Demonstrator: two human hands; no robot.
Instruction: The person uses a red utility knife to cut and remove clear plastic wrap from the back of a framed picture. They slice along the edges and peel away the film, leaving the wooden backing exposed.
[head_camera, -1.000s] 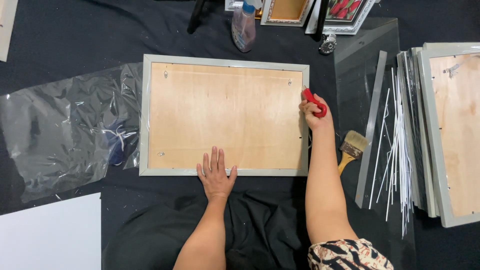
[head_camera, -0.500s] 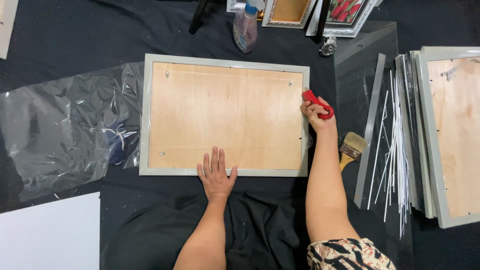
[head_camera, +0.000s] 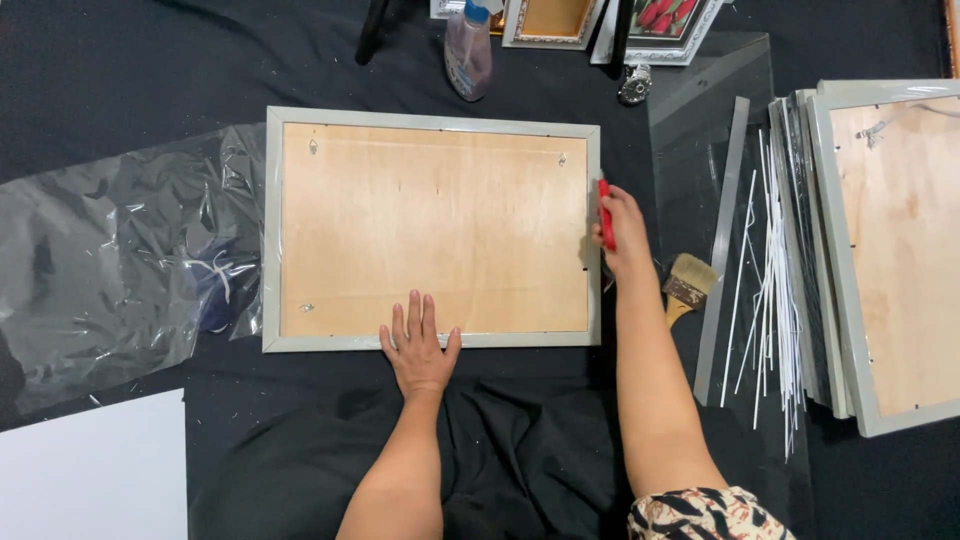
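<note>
Picture frame (head_camera: 432, 341) face down on dark surface (head_camera: 150, 90)
Left hand (head_camera: 420, 345) flat, open, on lower edge; right hand (head_camera: 622, 228) closed round red tool (head_camera: 604, 212) upright along right edge

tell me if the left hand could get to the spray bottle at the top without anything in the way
Probably yes, at a stretch. The left hand lies flat on the near edge of the grey picture frame, and the spray bottle stands just beyond the frame's far edge. Only the flat wooden backing lies between, nothing tall.

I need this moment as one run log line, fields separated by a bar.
left hand: flat on picture frame lower edge | right hand: gripping red tool at frame's right edge | brush: beside right wrist
</note>
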